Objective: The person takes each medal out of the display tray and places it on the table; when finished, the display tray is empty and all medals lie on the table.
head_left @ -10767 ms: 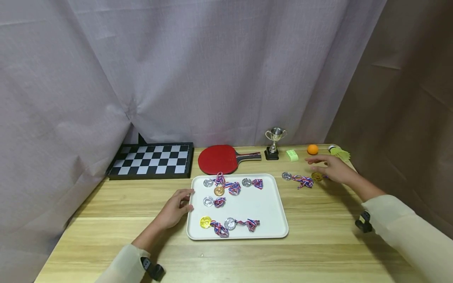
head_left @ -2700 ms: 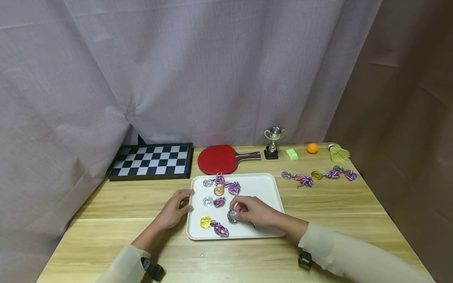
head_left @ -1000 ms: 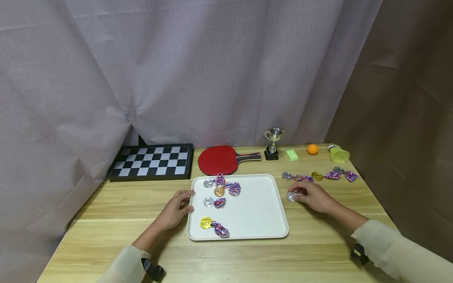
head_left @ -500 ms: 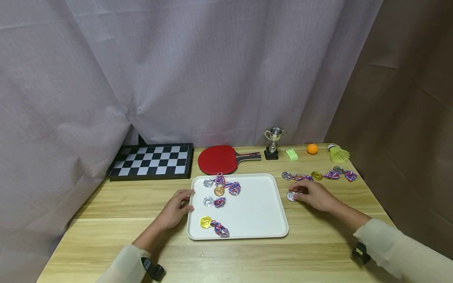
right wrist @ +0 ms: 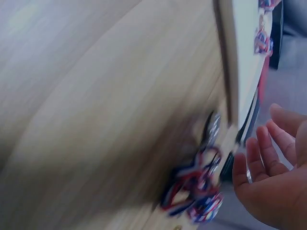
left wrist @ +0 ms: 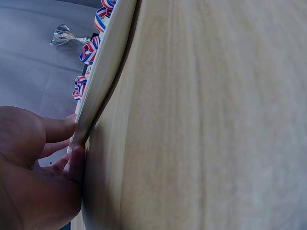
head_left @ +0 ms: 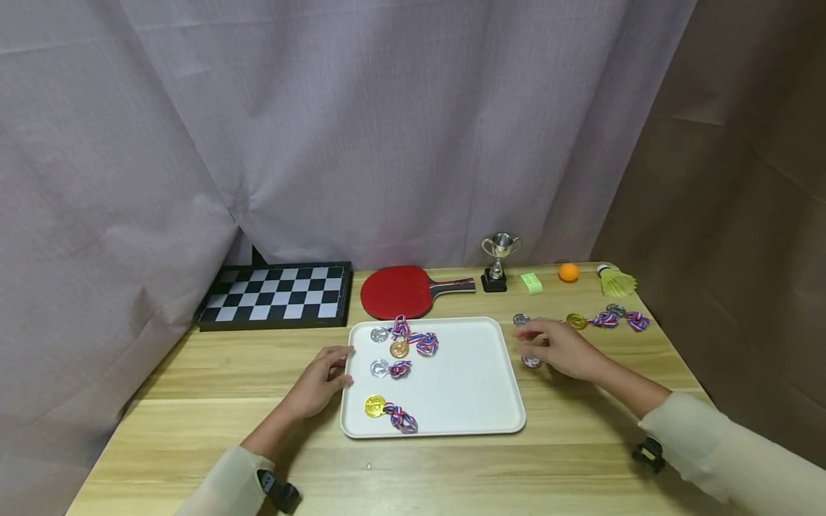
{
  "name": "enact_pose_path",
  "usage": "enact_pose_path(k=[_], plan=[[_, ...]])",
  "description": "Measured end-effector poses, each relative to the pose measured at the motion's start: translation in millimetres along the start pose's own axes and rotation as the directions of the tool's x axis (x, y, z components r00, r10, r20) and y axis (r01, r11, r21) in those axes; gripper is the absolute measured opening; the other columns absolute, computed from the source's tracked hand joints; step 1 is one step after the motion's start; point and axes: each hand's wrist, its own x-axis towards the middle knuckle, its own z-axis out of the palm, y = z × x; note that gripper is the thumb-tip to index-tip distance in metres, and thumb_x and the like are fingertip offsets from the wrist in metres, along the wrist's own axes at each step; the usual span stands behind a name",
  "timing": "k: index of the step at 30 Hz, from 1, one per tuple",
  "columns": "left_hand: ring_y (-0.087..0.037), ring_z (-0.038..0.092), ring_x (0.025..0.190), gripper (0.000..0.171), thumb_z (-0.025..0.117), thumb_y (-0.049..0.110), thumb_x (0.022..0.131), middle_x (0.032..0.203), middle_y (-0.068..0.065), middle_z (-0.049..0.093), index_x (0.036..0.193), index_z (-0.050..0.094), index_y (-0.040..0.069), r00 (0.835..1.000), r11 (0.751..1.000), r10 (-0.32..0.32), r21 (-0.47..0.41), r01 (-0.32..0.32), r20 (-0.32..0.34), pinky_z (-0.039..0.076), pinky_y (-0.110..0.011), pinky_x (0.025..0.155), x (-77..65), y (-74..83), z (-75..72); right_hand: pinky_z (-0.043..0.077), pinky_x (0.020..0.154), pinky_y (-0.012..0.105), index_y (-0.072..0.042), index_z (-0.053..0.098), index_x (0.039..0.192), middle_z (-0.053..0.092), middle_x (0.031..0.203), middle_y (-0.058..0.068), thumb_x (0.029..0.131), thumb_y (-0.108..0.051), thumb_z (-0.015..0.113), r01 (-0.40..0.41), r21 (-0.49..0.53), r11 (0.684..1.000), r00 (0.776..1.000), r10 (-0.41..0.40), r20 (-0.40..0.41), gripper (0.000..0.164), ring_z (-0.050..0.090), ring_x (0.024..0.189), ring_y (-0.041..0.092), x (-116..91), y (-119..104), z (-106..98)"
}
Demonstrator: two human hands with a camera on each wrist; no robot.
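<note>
My left hand rests its fingertips and thumb against the left rim of the white tray; the left wrist view shows them at its edge. My right hand, fingers parted and lifted, hovers just over a silver medal lying on the table right of the tray. Its knotted ribbon is seen below the hand in the right wrist view. On the tray lie a gold medal, two silver medals and a bronze-gold medal, all with tricolour ribbons.
Behind my right hand lie a silver medal, a gold medal and another silver medal. Along the back stand a chessboard, table tennis bat, trophy cup, green block, orange ball and shuttlecock.
Two silver medals have left the tray: one to the far right row, one to the table just right of the tray. My right hand has just released the latter and risen; the left stays.
</note>
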Motion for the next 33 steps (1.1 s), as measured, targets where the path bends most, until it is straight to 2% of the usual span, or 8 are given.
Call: enact_pose_path(k=[4, 11, 18, 26, 33], plan=[[-0.034, 0.059, 0.124, 0.052, 0.066, -0.004, 0.096, 0.147, -0.019, 0.049, 0.147, 0.054, 0.000, 1.000, 1.000, -0.003, 0.002, 0.003, 0.001, 0.048, -0.051, 0.109, -0.2, 0.3, 0.0, 0.057, 0.086, 0.036, 0.000, 0.071, 0.122, 0.071, 0.115, 0.012, 0.098, -0.009, 0.071, 0.027, 0.007, 1.000, 0.999, -0.027, 0.042, 0.026, 0.064, 0.107, 0.027, 7.3, -17.8, 13.3], [-0.034, 0.059, 0.124, 0.052, 0.067, -0.004, 0.096, 0.146, -0.019, 0.050, 0.146, 0.054, 0.000, 1.000, 1.000, 0.006, 0.004, -0.006, -0.002, 0.048, -0.051, 0.109, 0.1, -0.5, 0.4, 0.056, 0.084, 0.030, -0.003, 0.072, 0.120, 0.070, 0.109, 0.009, 0.096, -0.012, 0.073, 0.062, 0.055, 0.997, 0.991, -0.068, 0.112, 0.026, 0.063, 0.103, 0.023, 17.1, -45.9, 46.8], [-0.035, 0.059, 0.123, 0.052, 0.067, -0.005, 0.096, 0.146, -0.020, 0.049, 0.146, 0.054, -0.002, 1.000, 1.000, 0.013, -0.002, -0.013, -0.003, 0.049, -0.051, 0.108, -0.7, -0.8, 0.1, 0.055, 0.083, 0.028, -0.003, 0.073, 0.116, 0.071, 0.102, 0.003, 0.094, -0.013, 0.076, 0.134, 0.096, 0.986, 0.975, -0.149, 0.166, 0.025, 0.064, 0.096, 0.017, 27.4, -68.3, 82.5], [-0.035, 0.059, 0.123, 0.052, 0.067, -0.006, 0.095, 0.146, -0.021, 0.049, 0.146, 0.054, -0.002, 1.000, 1.000, 0.015, 0.001, -0.015, -0.008, 0.050, -0.050, 0.106, 0.0, -1.1, 0.4, 0.053, 0.079, 0.022, -0.005, 0.073, 0.119, 0.073, 0.108, 0.003, 0.095, -0.016, 0.076, 0.111, 0.155, 0.982, 0.957, -0.148, 0.250, 0.027, 0.063, 0.093, 0.008, 37.6, -100.9, 122.5], [-0.034, 0.060, 0.122, 0.052, 0.067, -0.007, 0.095, 0.145, -0.021, 0.050, 0.145, 0.055, -0.003, 1.000, 1.000, 0.024, -0.010, -0.024, -0.008, 0.051, -0.048, 0.104, -0.5, -2.0, 0.4, 0.051, 0.087, 0.026, -0.007, 0.073, 0.123, 0.070, 0.110, 0.000, 0.094, -0.021, 0.076, 0.120, 0.156, 0.980, 0.951, -0.158, 0.267, 0.032, 0.060, 0.098, 0.012, 42.3, -125.8, 155.5]])
